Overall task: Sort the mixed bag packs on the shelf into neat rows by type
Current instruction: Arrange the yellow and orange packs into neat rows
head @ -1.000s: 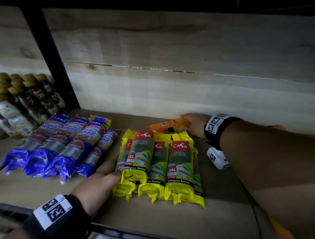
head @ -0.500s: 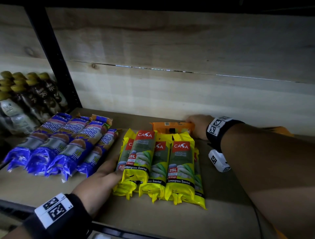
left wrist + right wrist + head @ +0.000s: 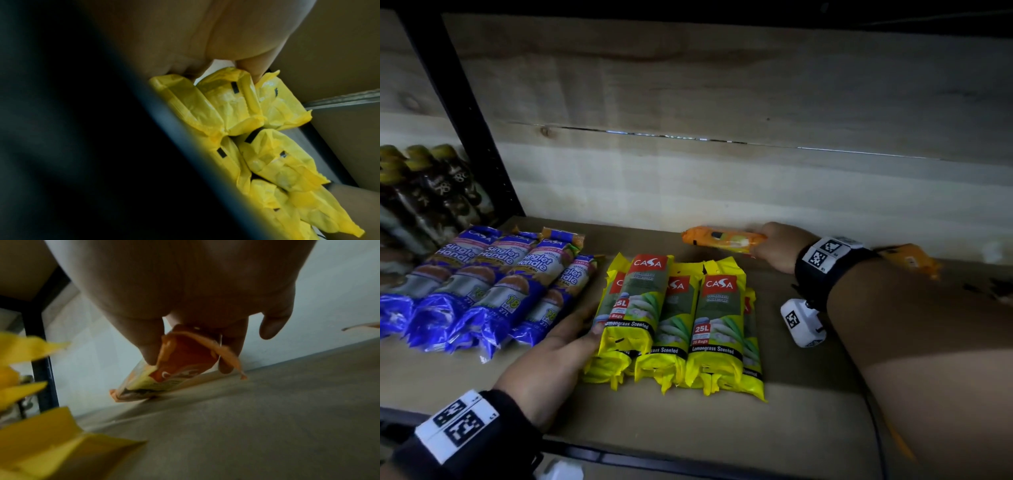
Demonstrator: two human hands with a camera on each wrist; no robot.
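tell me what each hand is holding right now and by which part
The right hand pinches the orange pack by its near end. The left hand holds nothing; it rests against the yellow packs' left side.

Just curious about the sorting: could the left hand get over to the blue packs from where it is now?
Probably yes: the left hand rests against the yellow packs, with the blue packs right beside it and nothing between.

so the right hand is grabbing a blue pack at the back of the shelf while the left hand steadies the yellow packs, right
Not quite: the pack in the right hand is orange, not blue. The head view shows that orange pack at the back of the shelf, and the right wrist view shows fingers round its end. The blue packs lie untouched further left. The left hand does rest against the yellow packs.
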